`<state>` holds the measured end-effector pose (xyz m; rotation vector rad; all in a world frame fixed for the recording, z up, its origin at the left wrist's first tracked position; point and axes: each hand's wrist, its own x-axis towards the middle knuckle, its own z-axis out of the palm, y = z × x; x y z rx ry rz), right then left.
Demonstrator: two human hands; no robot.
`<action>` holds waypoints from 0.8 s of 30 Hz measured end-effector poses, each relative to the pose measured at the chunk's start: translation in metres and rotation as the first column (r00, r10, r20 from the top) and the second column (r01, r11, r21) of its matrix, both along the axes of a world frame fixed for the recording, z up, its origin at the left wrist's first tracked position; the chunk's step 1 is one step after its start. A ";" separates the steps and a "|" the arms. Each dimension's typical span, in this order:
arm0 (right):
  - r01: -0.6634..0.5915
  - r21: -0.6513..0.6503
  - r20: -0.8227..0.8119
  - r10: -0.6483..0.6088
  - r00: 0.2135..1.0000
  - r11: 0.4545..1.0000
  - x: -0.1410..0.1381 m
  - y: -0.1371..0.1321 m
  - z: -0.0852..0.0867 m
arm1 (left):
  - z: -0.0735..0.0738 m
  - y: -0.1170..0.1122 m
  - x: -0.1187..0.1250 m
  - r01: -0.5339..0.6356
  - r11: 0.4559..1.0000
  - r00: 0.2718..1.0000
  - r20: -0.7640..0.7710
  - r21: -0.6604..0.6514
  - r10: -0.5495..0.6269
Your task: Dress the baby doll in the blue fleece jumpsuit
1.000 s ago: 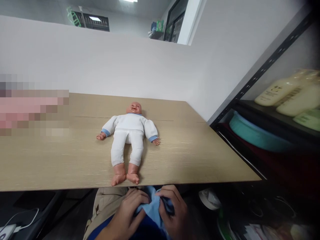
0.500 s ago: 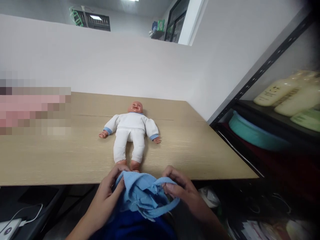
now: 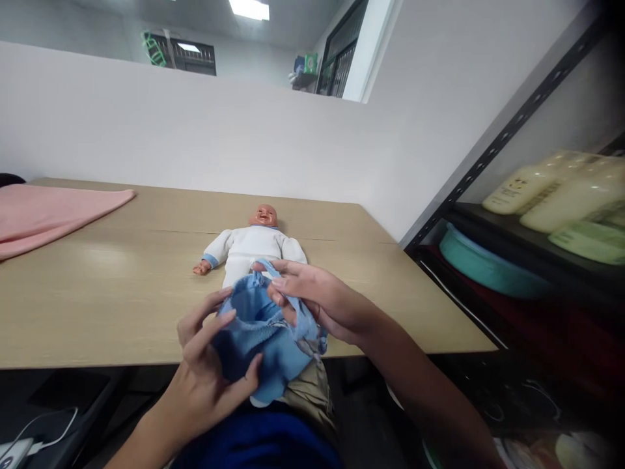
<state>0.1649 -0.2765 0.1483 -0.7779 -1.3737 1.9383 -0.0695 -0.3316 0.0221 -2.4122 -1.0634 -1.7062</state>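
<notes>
A small light blue cloth garment is held up in front of me, its round gathered opening facing up and a strap-like band at its right. My left hand grips its left side, fingers along the rim and thumb on the front. On the other side, my right hand holds the band and the right edge, with some fingertips hidden in the cloth. Beyond it a baby doll in white clothes with blue cuffs lies on its back. The garment and my right hand cover its legs and one arm.
The doll rests on a wooden table. A pink cloth lies at the far left. To the right, a dark shelf rack holds pale bottles and a teal basin. A white device with a cable sits lower left.
The garment has been raised and turned, so its opening now shows. My right hand moved up and left across the doll's legs, and my left hand shifted its hold on the side.
</notes>
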 end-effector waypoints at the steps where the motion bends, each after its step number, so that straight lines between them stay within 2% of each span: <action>1: -0.012 -0.029 -0.028 0.012 1.000 1.000 -0.004 0.003 0.004 | 0.006 0.003 0.000 -0.026 0.997 0.998 -0.064 0.067 0.030; 5: -0.097 -0.030 -0.082 0.094 0.992 0.995 -0.016 0.017 0.017 | 0.034 0.018 -0.005 -0.096 0.967 0.948 -0.276 0.237 0.161; 7: -0.119 0.020 -0.075 0.120 0.990 0.993 -0.019 0.022 0.021 | 0.047 0.028 -0.008 -0.088 0.960 0.935 -0.310 0.265 0.171; 10: -0.001 0.222 0.029 -0.005 1.000 0.975 -0.017 0.017 0.022 | 0.061 0.041 -0.012 -0.058 0.980 0.953 -0.281 0.188 0.110; 12: 0.075 0.437 0.141 -0.151 0.978 0.896 -0.012 0.002 0.016 | 0.065 0.046 -0.013 -0.025 0.997 0.976 -0.216 0.074 0.040; 15: 0.000 0.708 0.304 -0.305 0.903 0.706 -0.004 -0.023 -0.003 | 0.065 0.050 -0.013 0.023 0.999 0.994 -0.103 -0.048 -0.028; 17: -0.073 0.817 0.368 -0.419 0.830 0.572 0.001 -0.032 -0.017 | 0.063 0.051 -0.013 0.031 0.996 0.997 -0.062 -0.085 -0.037; 18: -0.111 0.846 0.391 -0.465 0.794 0.521 0.004 -0.033 -0.023 | 0.062 0.051 -0.013 0.026 0.996 0.998 -0.049 -0.090 -0.031; 19: -0.153 0.857 0.416 -0.486 0.768 0.492 0.006 -0.031 -0.026 | 0.060 0.052 -0.014 0.016 0.997 0.999 -0.033 -0.080 -0.019; 20: -0.195 0.850 0.448 -0.479 0.755 0.489 0.009 -0.028 -0.027 | 0.060 0.053 -0.015 0.007 0.998 1.000 -0.017 -0.066 -0.008; 22: -0.276 0.802 0.515 -0.379 0.769 0.530 0.015 -0.018 -0.020 | 0.060 0.058 -0.018 0.032 0.996 0.999 0.018 -0.081 -0.031; 24: -0.338 0.723 0.552 -0.209 0.807 0.603 0.021 -0.008 -0.006 | 0.066 0.064 -0.021 0.178 0.961 0.983 0.073 -0.209 -0.166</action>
